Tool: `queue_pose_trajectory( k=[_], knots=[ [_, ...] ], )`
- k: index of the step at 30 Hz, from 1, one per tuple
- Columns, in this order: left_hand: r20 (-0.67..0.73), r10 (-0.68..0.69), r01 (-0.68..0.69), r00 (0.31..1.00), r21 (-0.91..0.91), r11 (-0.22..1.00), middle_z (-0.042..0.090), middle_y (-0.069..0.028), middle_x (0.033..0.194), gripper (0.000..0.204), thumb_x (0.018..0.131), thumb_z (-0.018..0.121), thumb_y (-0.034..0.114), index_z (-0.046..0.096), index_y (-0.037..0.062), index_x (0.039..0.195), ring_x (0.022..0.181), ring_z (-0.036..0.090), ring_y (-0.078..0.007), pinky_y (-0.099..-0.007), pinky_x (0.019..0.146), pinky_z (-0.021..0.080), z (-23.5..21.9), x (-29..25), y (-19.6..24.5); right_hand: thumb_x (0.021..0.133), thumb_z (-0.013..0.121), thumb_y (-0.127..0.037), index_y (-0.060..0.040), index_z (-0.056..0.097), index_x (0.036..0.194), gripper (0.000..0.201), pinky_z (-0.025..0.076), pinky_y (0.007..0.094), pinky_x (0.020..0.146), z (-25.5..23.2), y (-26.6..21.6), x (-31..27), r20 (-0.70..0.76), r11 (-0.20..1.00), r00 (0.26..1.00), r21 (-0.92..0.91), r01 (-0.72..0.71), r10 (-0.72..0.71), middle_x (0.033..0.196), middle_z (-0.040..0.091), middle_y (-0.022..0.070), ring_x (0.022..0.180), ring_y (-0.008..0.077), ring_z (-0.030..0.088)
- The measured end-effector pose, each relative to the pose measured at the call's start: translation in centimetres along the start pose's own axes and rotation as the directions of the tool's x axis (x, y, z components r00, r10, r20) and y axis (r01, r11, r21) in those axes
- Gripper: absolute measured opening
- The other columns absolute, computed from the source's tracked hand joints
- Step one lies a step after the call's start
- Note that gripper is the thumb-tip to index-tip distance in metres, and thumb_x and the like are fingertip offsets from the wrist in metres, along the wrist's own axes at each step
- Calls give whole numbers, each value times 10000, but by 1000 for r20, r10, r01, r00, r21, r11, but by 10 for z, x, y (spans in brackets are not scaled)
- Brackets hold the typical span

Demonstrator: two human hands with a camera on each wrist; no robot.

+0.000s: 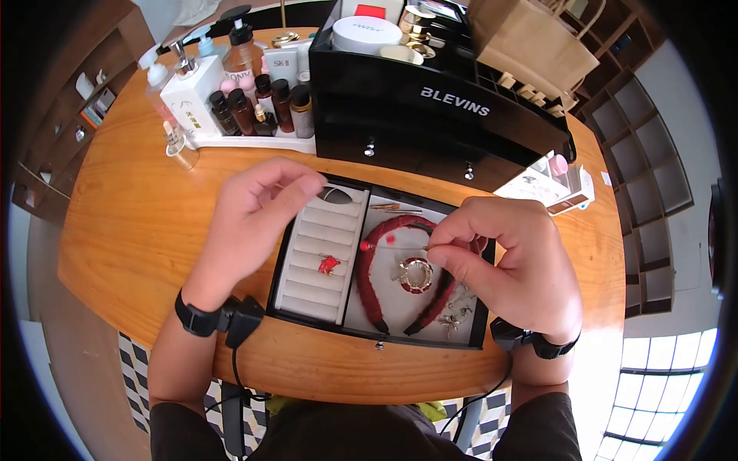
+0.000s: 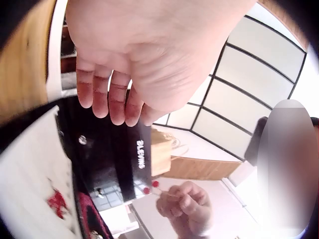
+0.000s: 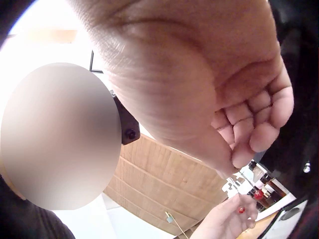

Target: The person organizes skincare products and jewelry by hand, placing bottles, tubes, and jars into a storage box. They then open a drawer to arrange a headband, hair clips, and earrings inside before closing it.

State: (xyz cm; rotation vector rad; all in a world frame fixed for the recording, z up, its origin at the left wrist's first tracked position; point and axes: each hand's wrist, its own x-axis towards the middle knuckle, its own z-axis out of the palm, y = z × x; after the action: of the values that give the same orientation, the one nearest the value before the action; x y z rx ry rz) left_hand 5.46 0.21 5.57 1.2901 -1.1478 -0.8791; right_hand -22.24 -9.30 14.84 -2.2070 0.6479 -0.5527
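My right hand (image 1: 516, 269) pinches a thin pin-like piece between thumb and forefinger above the open drawer tray (image 1: 344, 329). Two red beads (image 1: 365, 247) show at its far end, also in the left wrist view as red balls (image 2: 156, 183). Left of it, my left hand (image 1: 257, 219) hovers over the tray's ring-roll side, fingers loosely bent and holding nothing visible. Below the pinched piece lie a dark red headband (image 1: 367, 288) and a gold and red ring-shaped ornament (image 1: 416, 275). A red ornament (image 1: 329, 265) rests on the pale rolls.
Behind the tray stands a black BLEVINS box (image 1: 430, 127) with a paper bag (image 1: 530, 46) on top. Several bottles (image 1: 282, 105) fill a white stand at the back left. Hair clips (image 1: 396, 208) and silvery jewellery (image 1: 453, 316) lie in the tray's right side.
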Motion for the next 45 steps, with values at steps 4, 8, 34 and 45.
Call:
queue_pose_trajectory(
  k=[4, 8, 34, 45],
  knots=[
    [253, 8, 22, 968, -114, 993, 725, -95, 1234, 380, 1122, 556, 298, 699, -19, 1276, 1148, 656, -155, -326, 995, 518, 34, -8, 38, 883, 761, 43, 22, 741, 929, 54, 492, 266, 628, -8, -12, -4, 16, 989, 998, 134, -64, 62, 780, 709, 67, 686, 120, 643],
    [435, -125, 313, 892, -394, 864, 675, -172, 1372, 619, 1171, 347, 467, 606, -49, 1395, 1272, 661, -278, -448, 1082, 523, 78, -4, 52, 881, 780, 33, 15, 748, 926, 58, 475, 247, 674, -13, -11, -7, -58, 986, 995, 154, -66, 76, 814, 707, 25, 743, 81, 617],
    [588, -162, 419, 793, -332, 845, 687, -192, 1348, 490, 999, 606, -20, 532, -68, 1482, 1225, 702, -269, -388, 1080, 550, 79, 9, 47, 912, 748, 13, 26, 737, 925, 22, 468, 245, 611, -14, 5, 6, -170, 995, 983, 84, -60, 73, 755, 695, 40, 675, 70, 587],
    [567, -165, 360, 807, -252, 898, 734, -161, 1257, 354, 1040, 615, -1, 608, -83, 1385, 1121, 742, -222, -354, 1011, 582, 77, 10, 43, 901, 747, 34, 12, 747, 921, 29, 470, 232, 682, -9, 3, 3, -184, 992, 980, 113, -56, 76, 839, 698, 21, 753, 75, 593]
  ],
)
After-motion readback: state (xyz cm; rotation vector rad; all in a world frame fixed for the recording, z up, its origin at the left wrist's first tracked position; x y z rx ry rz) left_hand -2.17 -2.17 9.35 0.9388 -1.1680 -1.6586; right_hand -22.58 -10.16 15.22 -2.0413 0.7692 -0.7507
